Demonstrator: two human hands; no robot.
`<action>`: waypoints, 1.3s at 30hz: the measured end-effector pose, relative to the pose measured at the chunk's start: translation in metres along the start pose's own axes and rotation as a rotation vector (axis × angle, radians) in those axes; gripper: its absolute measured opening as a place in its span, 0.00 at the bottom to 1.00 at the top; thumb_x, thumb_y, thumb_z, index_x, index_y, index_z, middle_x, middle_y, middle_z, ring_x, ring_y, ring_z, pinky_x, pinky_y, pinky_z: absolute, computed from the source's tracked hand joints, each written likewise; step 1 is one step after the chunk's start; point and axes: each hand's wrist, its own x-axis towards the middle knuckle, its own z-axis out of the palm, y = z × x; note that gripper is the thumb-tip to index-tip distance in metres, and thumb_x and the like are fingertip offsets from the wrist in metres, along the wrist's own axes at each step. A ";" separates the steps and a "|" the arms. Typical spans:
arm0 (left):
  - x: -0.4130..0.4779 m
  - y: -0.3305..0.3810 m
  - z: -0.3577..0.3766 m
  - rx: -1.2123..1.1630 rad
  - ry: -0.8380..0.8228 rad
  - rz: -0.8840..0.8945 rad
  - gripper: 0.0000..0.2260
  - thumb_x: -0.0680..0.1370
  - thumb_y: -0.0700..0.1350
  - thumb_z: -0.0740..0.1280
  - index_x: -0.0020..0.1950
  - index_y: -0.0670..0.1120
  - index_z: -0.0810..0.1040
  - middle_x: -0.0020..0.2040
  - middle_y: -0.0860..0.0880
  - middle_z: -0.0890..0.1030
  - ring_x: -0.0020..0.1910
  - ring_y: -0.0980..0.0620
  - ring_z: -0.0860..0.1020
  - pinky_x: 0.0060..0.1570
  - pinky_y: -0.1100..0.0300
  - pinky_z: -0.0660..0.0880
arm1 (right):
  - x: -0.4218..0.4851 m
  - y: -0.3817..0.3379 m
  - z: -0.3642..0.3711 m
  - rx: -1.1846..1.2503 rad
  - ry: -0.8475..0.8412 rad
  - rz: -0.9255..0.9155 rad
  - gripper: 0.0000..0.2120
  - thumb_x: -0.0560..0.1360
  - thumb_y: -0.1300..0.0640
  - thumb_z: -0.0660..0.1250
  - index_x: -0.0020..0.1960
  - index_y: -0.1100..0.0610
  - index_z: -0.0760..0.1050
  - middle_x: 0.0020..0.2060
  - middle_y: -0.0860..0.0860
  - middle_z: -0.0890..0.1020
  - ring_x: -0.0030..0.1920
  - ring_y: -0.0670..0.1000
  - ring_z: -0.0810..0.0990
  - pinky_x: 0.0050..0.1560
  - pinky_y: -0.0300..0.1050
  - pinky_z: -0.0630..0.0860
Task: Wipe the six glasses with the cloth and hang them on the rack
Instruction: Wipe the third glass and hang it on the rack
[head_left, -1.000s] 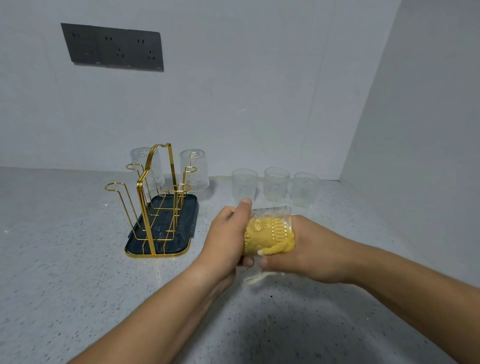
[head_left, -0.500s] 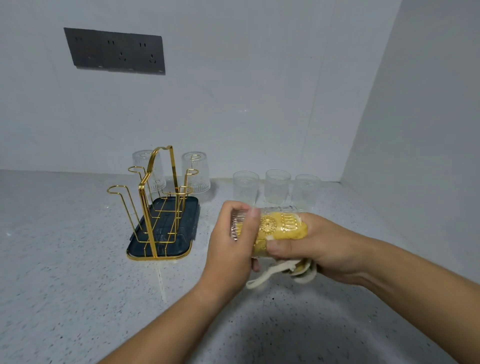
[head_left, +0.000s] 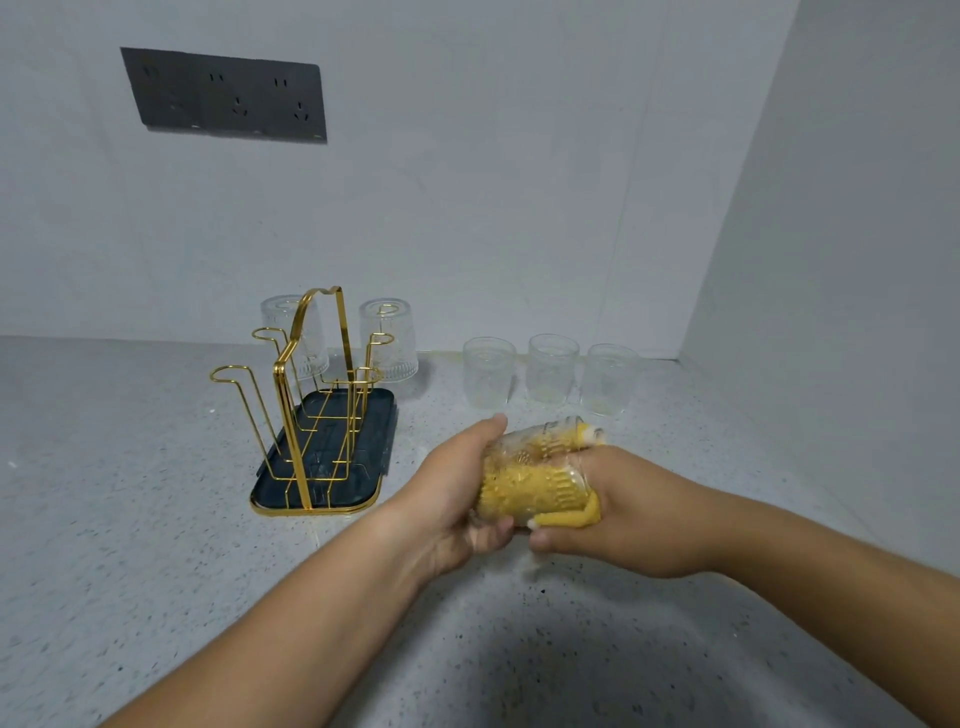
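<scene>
My left hand (head_left: 457, 493) grips a clear patterned glass (head_left: 540, 467) lying on its side above the counter. A yellow cloth (head_left: 524, 493) is stuffed inside it, and my right hand (head_left: 623, 514) holds the cloth at the glass's mouth, fingers reaching in. The gold wire rack (head_left: 311, 395) on its dark tray (head_left: 374, 447) stands to the left. Two glasses (head_left: 291, 327) (head_left: 389, 338) hang upside down on its far pegs. Three more glasses (head_left: 488, 371) (head_left: 553, 366) (head_left: 608, 376) stand upright in a row near the back wall.
The speckled grey counter (head_left: 130, 519) runs into a corner, with a wall close on the right (head_left: 857, 260). A dark socket panel (head_left: 223, 93) is mounted on the back wall above the rack.
The glass has turned and tilted in my hands. My right hand has pushed the cloth deeper inside, and the loose end that dangled below is now tucked up.
</scene>
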 end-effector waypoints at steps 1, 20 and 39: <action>-0.001 -0.002 0.001 0.044 0.013 0.104 0.20 0.82 0.59 0.64 0.53 0.43 0.82 0.36 0.46 0.82 0.27 0.51 0.79 0.19 0.64 0.73 | -0.001 -0.001 -0.002 0.155 0.039 0.056 0.06 0.79 0.59 0.72 0.55 0.51 0.81 0.43 0.39 0.84 0.44 0.40 0.82 0.47 0.37 0.79; 0.007 0.003 0.000 0.078 0.032 -0.004 0.15 0.82 0.56 0.63 0.48 0.45 0.79 0.30 0.48 0.79 0.22 0.52 0.76 0.17 0.66 0.71 | 0.001 0.002 0.010 0.050 0.070 0.095 0.06 0.79 0.53 0.71 0.55 0.52 0.81 0.45 0.48 0.85 0.44 0.48 0.84 0.48 0.52 0.82; -0.001 0.009 0.003 0.095 0.088 0.100 0.16 0.83 0.56 0.62 0.47 0.45 0.80 0.29 0.49 0.79 0.24 0.52 0.76 0.18 0.65 0.72 | 0.004 -0.001 0.011 0.048 0.107 -0.014 0.05 0.81 0.55 0.69 0.56 0.51 0.81 0.48 0.42 0.84 0.48 0.43 0.83 0.51 0.42 0.80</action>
